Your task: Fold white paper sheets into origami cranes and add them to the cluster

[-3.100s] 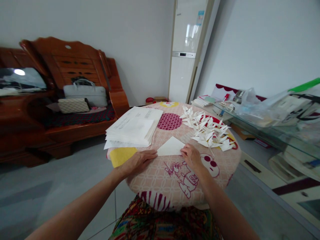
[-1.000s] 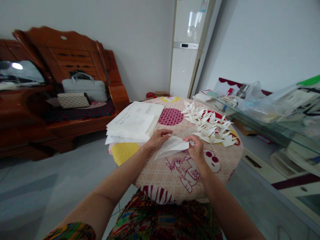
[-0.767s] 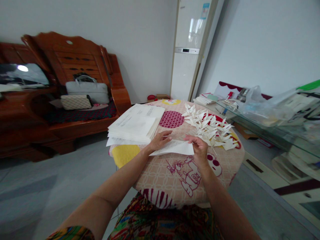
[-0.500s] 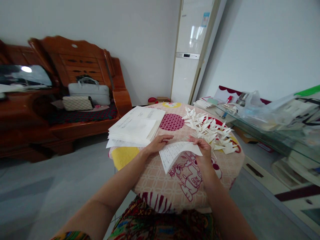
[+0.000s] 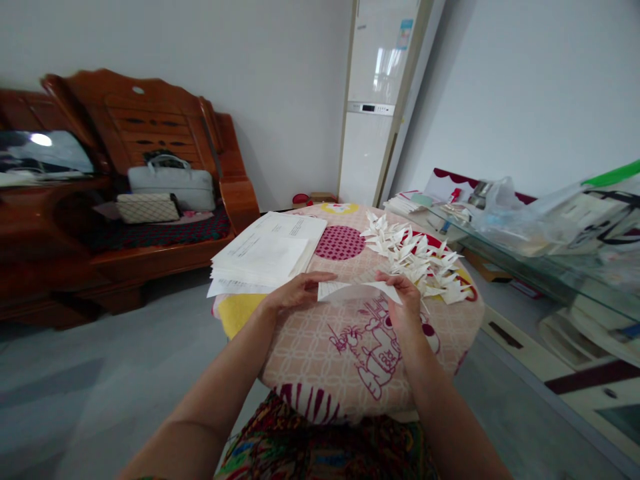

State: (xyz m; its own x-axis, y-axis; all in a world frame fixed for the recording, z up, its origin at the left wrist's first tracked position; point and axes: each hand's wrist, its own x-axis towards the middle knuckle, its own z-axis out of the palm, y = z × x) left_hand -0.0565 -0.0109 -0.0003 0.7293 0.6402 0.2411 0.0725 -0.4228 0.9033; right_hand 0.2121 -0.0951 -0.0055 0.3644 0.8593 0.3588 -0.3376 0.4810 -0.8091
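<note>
A sheet of paper (image 5: 357, 291) with writing on it is stretched between my hands, curved and seen nearly edge-on. My left hand (image 5: 299, 291) grips its left end, and my right hand (image 5: 406, 293) pinches the right end. To the left of my left hand lies a stack of printed paper (image 5: 265, 250). Beyond my right hand sits a cluster of white folded paper cranes (image 5: 413, 253). All of these are on a small round table covered with a patterned cloth (image 5: 320, 353).
A glass-topped stand (image 5: 520, 257) with plastic bags (image 5: 505, 213) borders the table on the right. On the left stands a carved wooden sofa (image 5: 150, 133) holding a grey handbag (image 5: 173, 187). A tall white air conditioner (image 5: 370, 147) occupies the corner.
The paper's near corner, which hung down toward me, has been lifted, so the sheet now shows as a narrow curved band. My left hand has closed on its left end.
</note>
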